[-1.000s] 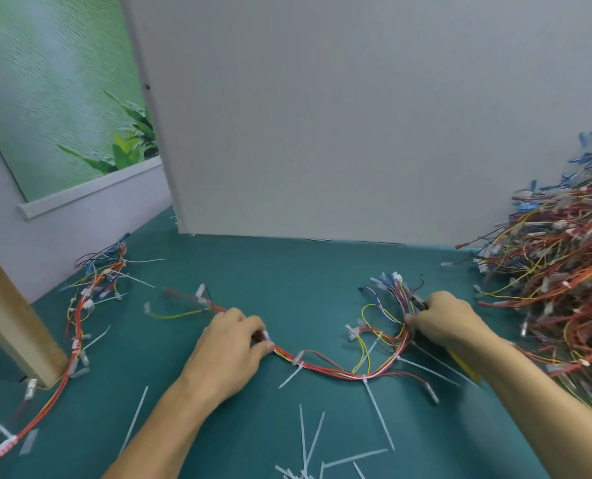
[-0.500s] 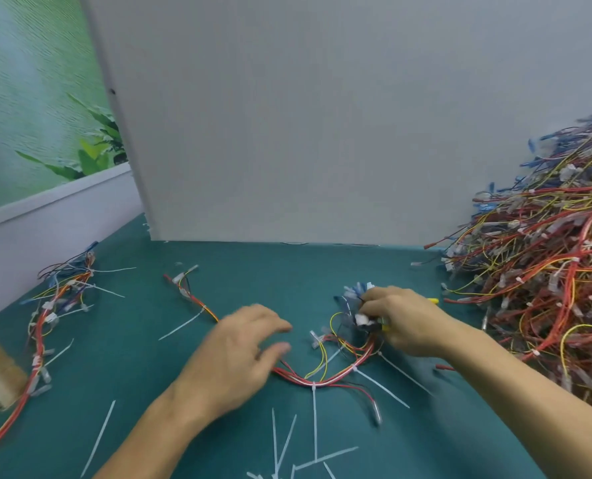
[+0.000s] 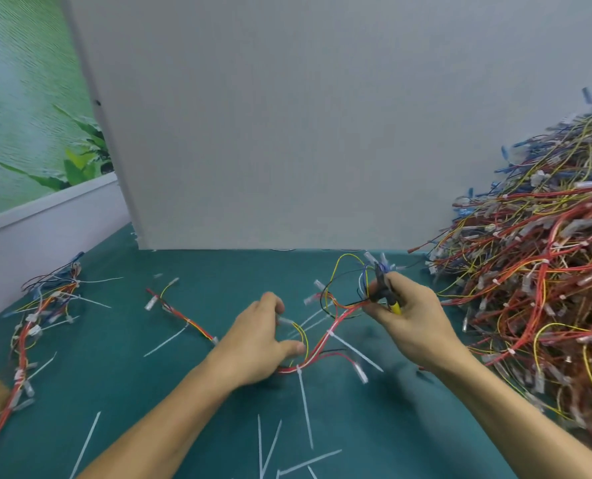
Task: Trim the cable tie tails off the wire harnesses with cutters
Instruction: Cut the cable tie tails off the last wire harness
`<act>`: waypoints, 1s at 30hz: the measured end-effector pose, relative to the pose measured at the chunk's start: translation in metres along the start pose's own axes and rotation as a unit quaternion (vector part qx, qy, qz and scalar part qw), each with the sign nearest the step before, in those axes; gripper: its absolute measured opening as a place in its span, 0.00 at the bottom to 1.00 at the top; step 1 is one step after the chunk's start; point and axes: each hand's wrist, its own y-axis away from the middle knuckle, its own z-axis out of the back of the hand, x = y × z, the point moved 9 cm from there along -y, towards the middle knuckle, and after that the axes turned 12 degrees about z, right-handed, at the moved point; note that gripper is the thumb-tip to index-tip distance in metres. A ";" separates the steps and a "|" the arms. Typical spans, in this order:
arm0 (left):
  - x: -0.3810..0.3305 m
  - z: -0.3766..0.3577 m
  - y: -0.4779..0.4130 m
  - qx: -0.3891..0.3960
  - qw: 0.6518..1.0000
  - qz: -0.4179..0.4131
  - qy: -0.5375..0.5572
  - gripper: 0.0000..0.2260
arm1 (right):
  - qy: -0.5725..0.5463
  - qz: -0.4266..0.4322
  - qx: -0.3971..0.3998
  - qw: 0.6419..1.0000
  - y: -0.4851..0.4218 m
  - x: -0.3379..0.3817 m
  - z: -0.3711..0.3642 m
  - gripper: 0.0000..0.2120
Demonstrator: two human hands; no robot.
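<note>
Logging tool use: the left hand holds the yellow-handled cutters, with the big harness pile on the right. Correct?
No. The head view shows the cutters in the right hand, not the left hand; the big harness pile is on the right.

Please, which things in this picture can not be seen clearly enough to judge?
Head view only.
1. Blades of the yellow-handled cutters: covered by the right hand gripping them and by wire ends; open or closed is unclear.
2. Red-and-yellow wire harness under the left hand: the palm hides any grip.
3. Large tangled harness pile: cut off by the right edge.
</note>
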 end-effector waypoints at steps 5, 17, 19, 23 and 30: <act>-0.033 0.020 0.009 -0.035 0.992 -0.106 0.063 0.22 | -0.032 -0.003 -0.008 0.999 0.004 0.008 -0.003 0.12; -0.036 0.055 0.008 -0.179 0.964 -0.162 0.112 0.04 | 0.045 0.053 0.169 0.983 0.014 0.017 -0.018 0.18; -0.032 0.062 0.002 -0.164 0.961 -0.175 0.139 0.05 | 0.039 0.052 0.242 0.968 0.019 0.015 -0.021 0.16; -0.047 0.059 0.002 -0.120 0.949 -0.282 0.076 0.07 | 0.098 0.080 0.329 0.936 0.026 0.014 -0.028 0.16; -0.075 0.051 0.019 -0.253 0.790 -0.469 -0.304 0.14 | 0.258 0.130 0.402 0.869 0.041 0.007 -0.035 0.06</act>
